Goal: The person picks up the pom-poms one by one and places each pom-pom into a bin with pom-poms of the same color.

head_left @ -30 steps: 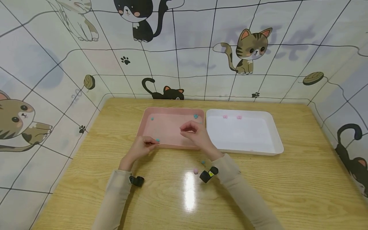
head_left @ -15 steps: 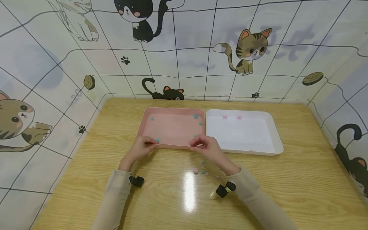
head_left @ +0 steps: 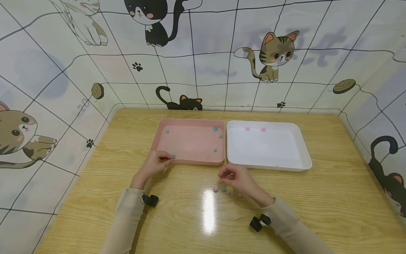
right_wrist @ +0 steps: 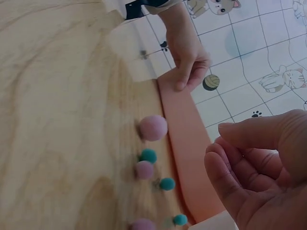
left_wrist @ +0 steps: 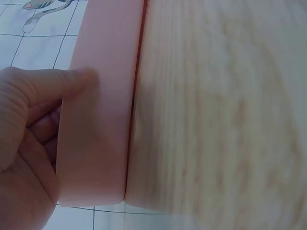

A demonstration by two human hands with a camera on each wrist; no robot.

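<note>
My left hand (head_left: 156,163) pinches the front wall of the pink tray (head_left: 193,162) near its left corner. In the left wrist view the thumb (left_wrist: 72,84) lies on the outer face and the fingers are behind the wall. My right hand (head_left: 237,179) is over the table in front of the trays, thumb and fingertips slightly apart with nothing between them. Below and beside it lie a larger pink ball (head_left: 215,189), a teal ball (head_left: 223,190) and small pink balls (head_left: 240,195). The right wrist view shows another teal ball (right_wrist: 180,219) by the tray.
Inside the pink tray are several teal balls (head_left: 215,150), some in a cluster (head_left: 215,128) at the back right corner. A white tray (head_left: 304,151) stands close on its right, with two pink clusters (head_left: 263,129) along its back. A cat-patterned backdrop (head_left: 209,70) surrounds the wooden table (head_left: 333,197).
My right hand has drawn back from over the pink tray to the table in front, uncovering teal balls at the tray's right side. My left hand has stayed on the tray wall.
</note>
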